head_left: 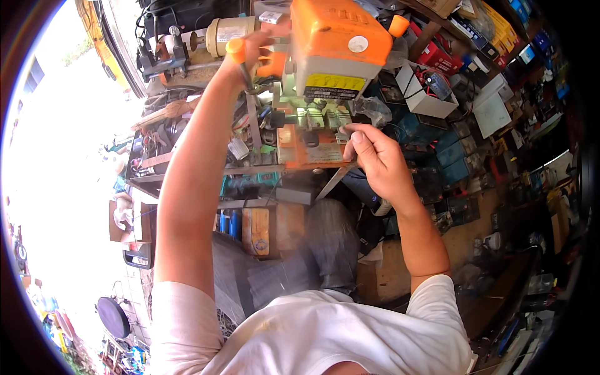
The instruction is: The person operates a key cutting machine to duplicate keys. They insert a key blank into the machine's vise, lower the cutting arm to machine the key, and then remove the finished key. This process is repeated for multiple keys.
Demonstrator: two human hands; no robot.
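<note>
An orange-and-grey key cutting machine (340,37) sits on a cluttered bench. Its two metal clamps (310,117) face me above an orange base (303,150). My left hand (253,56) is up at the machine's left side, beside a lever's orange knob (235,47). Its fingers are smeared by motion, so I cannot see whether they grip. My right hand (375,156) is at the front of the right clamp, fingers curled and pressed together; what they may hold is too small to make out.
A cream motor (228,36) lies at back left, a white box (425,97) of parts at right. Tools crowd the bench, whose front edge (250,170) crosses below the machine. Dark cases (456,156) stack at right. My legs (325,250) are below; bright ground lies left.
</note>
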